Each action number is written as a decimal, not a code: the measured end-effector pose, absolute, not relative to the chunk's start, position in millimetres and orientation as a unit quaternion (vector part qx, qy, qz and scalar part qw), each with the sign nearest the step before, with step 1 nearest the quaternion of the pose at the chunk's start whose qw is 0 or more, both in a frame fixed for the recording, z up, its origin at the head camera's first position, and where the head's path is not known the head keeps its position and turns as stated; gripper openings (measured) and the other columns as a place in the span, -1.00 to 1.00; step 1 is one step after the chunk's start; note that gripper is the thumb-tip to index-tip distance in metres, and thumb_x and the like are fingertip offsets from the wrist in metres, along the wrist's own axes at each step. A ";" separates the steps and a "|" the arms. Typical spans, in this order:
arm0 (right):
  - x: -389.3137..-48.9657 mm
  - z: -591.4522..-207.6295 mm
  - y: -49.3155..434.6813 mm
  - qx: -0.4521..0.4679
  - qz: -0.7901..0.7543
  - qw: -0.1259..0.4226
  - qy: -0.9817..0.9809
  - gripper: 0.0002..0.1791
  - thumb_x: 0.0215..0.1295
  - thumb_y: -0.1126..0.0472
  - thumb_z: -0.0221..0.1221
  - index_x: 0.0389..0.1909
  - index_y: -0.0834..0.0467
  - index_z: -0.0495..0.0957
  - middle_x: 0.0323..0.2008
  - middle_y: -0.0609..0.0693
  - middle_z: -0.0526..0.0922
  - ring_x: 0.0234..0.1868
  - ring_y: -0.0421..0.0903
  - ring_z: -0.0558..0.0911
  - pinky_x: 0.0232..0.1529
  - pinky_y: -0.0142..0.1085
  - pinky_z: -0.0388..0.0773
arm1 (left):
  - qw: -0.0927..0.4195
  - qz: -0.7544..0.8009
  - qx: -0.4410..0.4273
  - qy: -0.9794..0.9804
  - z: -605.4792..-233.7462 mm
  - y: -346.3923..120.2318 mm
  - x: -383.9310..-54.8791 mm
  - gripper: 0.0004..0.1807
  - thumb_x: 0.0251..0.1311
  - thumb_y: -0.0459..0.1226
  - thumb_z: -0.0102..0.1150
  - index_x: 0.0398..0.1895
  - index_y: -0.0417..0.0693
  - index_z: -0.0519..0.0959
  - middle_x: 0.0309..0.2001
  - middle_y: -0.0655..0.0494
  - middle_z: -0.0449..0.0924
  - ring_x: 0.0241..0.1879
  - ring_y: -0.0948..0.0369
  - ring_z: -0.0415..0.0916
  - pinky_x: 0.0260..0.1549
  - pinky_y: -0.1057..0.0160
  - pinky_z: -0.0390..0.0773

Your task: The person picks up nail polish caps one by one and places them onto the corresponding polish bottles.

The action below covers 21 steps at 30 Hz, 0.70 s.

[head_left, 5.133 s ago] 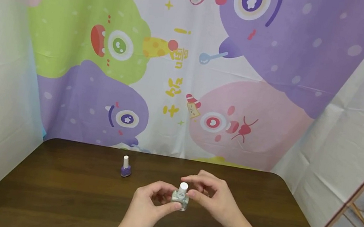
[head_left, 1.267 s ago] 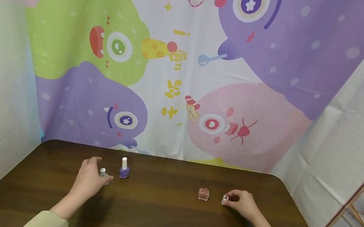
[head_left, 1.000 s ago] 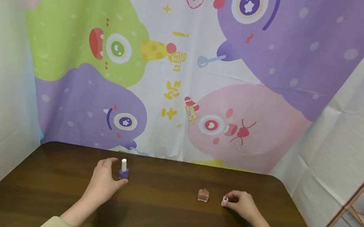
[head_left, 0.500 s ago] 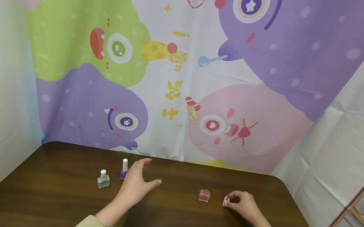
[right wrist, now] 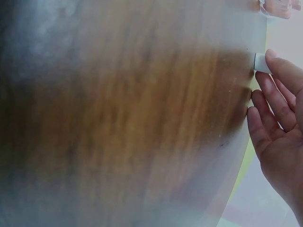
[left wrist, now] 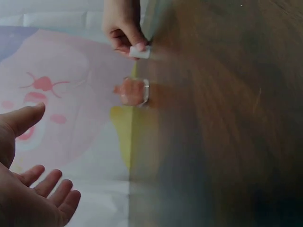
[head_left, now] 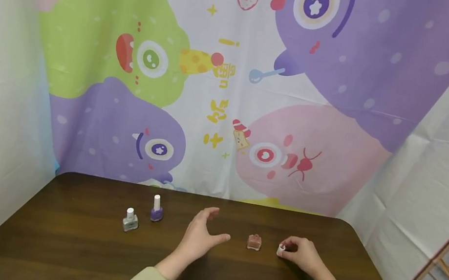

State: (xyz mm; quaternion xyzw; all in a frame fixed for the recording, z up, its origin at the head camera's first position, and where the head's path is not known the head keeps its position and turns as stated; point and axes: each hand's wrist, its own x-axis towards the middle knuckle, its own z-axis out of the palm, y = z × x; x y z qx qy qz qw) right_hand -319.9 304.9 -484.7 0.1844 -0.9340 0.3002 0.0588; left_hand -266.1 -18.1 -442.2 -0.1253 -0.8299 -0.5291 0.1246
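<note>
My left hand (head_left: 200, 236) hovers over the middle of the table, fingers spread and thumb pointing right, holding nothing. To its right stands a small square nail polish bottle (head_left: 254, 242) with brownish-pink polish and no cap on its neck. My right hand (head_left: 304, 256) pinches a white nail polish cap (head_left: 281, 250) between thumb and fingers, low at the tabletop. In the right wrist view the cap (right wrist: 262, 63) shows between thumb and index finger, its end at the table surface. The left wrist view also shows the pink bottle (left wrist: 134, 91) between the two hands.
On the left of the brown wooden table (head_left: 69, 243) stand two capped nail polish bottles: a clear silvery one (head_left: 130, 221) and, slightly behind it, a purple one (head_left: 157, 210). A printed monster curtain (head_left: 219, 174) hangs along the back edge.
My left hand has let go of the silvery bottle at the left and moved right, past the purple one, toward the pink bottle. My right hand keeps holding the cap in place.
</note>
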 end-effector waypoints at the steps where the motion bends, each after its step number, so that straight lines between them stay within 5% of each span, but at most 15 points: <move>1: -320.2 -485.1 304.8 0.183 0.302 0.059 -0.934 -0.80 0.03 0.12 0.39 -0.36 0.12 0.63 -0.42 -0.14 0.64 -0.34 -0.19 0.58 -0.27 -0.31 0.51 | 0.123 -0.532 -0.128 -0.828 -443.7 -15.3 -267.5 -0.24 -0.08 -0.18 0.45 0.21 -0.22 0.35 0.13 -0.14 0.43 0.15 -0.08 0.36 0.08 -0.08 0.39; 21: -321.7 -483.0 304.0 0.190 0.285 0.050 -0.938 -0.77 0.02 0.11 0.39 -0.35 0.13 0.63 -0.43 -0.14 0.63 -0.32 -0.17 0.56 -0.24 -0.26 0.51 | 0.018 -0.547 -0.150 -0.824 -470.9 34.2 -294.3 -0.31 0.02 -0.24 0.39 0.22 -0.21 0.34 0.13 -0.13 0.45 0.17 -0.08 0.35 0.07 -0.04 0.42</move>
